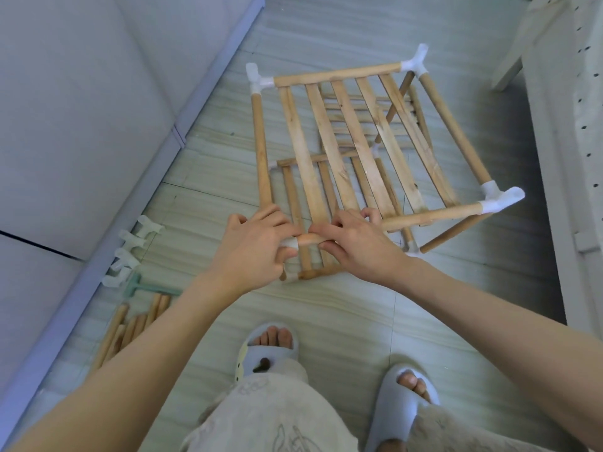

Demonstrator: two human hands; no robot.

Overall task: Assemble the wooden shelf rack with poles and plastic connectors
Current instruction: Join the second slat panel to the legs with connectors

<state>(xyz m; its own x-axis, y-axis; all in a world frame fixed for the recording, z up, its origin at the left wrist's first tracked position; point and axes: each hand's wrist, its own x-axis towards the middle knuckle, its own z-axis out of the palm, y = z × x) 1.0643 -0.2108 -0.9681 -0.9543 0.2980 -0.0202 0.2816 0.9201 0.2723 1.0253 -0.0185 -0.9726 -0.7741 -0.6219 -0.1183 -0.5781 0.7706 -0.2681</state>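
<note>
A wooden shelf rack (355, 138) stands on the tiled floor, its slatted top shelf framed by round poles and white plastic connectors at the corners (257, 78) (416, 62) (497, 197). A lower slatted shelf shows through the slats. My left hand (257, 243) is wrapped around the near-left corner connector (289, 243), where the left pole (262, 148) ends. My right hand (354, 238) grips the front pole (434, 216) right beside it. The joint itself is mostly hidden by my fingers.
Several loose white connectors (133, 252) lie by the grey wall base at left, with a green tool (137, 287) and a bundle of spare poles (130, 327). A white cabinet (567, 125) stands at right. My two slippered feet (270, 350) are near the rack.
</note>
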